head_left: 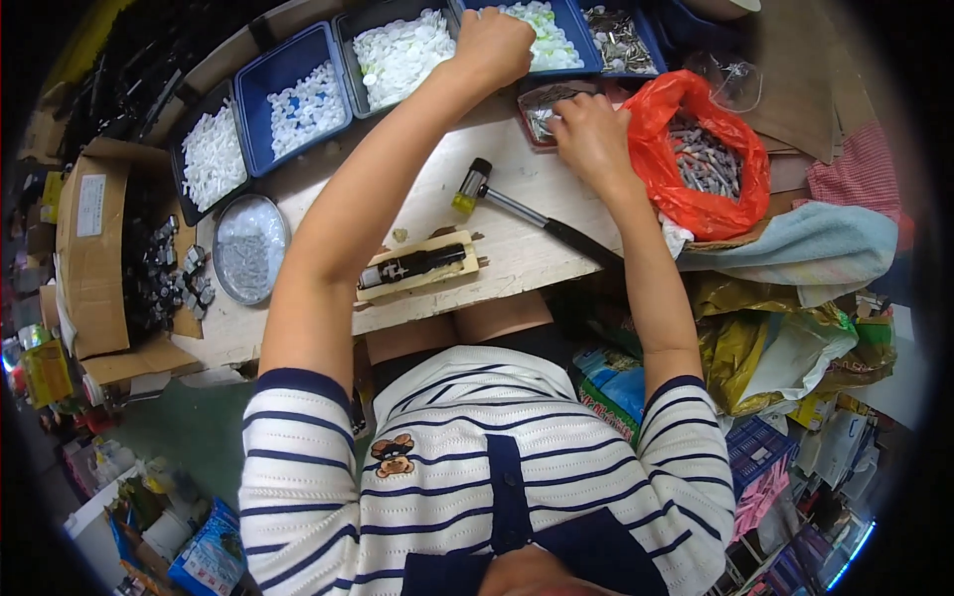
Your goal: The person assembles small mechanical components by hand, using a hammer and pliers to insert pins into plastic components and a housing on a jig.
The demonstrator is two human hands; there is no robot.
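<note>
My left hand is stretched far forward over the bins. Its fingers are curled down at the edge between the grey bin of white plastic pieces and the blue bin of whitish-green pieces; whatever they hold is hidden. Over a small reddish tray of thin metal parts reaches my right hand, its fingers bent and apart, fingertips at the contents. Between my forearms a black-handled mallet with a yellow face lies on the table. Nearer me, a black cylindrical part rests in a pale wooden holder.
A red plastic bag of small grey parts stands right of my right hand, beside a light blue towel. At left are a round metal dish, a cardboard box with black metal parts, and more bins of white pieces.
</note>
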